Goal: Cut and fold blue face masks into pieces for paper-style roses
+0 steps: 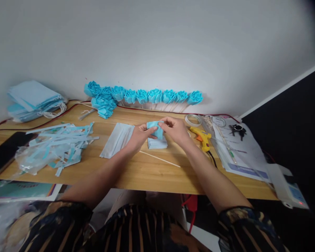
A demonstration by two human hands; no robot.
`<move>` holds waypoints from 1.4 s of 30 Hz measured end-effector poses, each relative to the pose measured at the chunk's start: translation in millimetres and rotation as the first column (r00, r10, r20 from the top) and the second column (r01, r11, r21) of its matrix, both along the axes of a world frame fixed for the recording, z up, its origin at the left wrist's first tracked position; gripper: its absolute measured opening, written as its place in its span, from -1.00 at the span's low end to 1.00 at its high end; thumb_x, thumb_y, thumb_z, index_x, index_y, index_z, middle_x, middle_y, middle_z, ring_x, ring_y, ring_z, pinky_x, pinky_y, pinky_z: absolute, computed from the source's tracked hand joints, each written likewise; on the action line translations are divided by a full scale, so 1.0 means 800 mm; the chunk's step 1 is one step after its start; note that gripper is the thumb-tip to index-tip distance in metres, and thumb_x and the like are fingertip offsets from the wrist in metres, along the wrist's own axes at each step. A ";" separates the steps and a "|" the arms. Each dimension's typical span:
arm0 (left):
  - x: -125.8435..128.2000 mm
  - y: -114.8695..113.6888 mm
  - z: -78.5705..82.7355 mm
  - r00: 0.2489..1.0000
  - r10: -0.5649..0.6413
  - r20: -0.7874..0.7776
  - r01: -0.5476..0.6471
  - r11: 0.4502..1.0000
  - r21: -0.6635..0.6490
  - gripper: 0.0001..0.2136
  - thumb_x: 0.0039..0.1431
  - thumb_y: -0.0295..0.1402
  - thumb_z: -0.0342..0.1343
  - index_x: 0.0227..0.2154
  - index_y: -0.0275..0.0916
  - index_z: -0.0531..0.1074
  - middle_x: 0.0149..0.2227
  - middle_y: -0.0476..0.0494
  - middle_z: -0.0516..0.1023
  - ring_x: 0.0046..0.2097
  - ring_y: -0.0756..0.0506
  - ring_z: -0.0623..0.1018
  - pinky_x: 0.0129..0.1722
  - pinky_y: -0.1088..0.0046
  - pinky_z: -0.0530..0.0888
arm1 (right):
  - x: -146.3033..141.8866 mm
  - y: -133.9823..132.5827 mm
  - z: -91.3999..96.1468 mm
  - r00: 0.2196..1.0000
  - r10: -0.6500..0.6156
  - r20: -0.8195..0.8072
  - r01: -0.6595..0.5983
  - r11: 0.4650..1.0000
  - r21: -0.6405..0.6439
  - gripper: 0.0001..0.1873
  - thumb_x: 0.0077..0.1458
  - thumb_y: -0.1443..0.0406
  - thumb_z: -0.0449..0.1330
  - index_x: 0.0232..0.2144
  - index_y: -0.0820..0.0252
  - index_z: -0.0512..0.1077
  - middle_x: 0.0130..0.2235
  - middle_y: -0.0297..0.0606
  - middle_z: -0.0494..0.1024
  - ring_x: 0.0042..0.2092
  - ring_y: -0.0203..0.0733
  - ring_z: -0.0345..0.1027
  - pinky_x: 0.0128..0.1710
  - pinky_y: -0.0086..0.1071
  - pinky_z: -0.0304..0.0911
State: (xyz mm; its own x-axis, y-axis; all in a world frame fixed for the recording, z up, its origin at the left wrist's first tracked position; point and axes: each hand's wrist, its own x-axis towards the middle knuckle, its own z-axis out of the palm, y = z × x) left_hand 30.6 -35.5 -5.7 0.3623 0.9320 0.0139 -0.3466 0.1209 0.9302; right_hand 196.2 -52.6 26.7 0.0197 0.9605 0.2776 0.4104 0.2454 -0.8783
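Observation:
Between my two hands is a small square of blue mask fabric [159,133], held a little above the table. My left hand [141,135] pinches its left side with the thumb on top. On the upper right edge, the fingers of my right hand [176,130] are closed. Just below the square lies a small pile of pale blue pieces [158,144]. A flat pleated pale blue sheet [116,138] rests beside my left hand, partly covered by it. A thin wooden stick [161,159] lies nearer to me.
Blue fabric roses [155,95] line the wall. Cut strips [65,145] heap at left, with stacked masks [36,98] behind and a dark flat object [9,152] beside. At right are a yellow glue gun [205,139], a tape roll [193,120], papers [245,154] and keys [238,130].

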 end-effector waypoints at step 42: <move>-0.001 -0.002 0.010 0.994 -0.109 0.025 0.110 0.992 -0.061 -0.52 -0.05 0.06 0.32 -0.39 -0.35 0.55 -0.43 -0.23 0.61 -0.40 -0.08 0.59 -0.42 0.44 0.50 | -0.002 -0.026 -0.028 0.968 -0.133 0.212 0.050 0.933 0.356 -0.80 0.22 0.13 0.18 -0.29 0.00 0.59 -0.19 -0.21 0.62 -0.10 -0.03 0.40 0.02 -0.11 0.24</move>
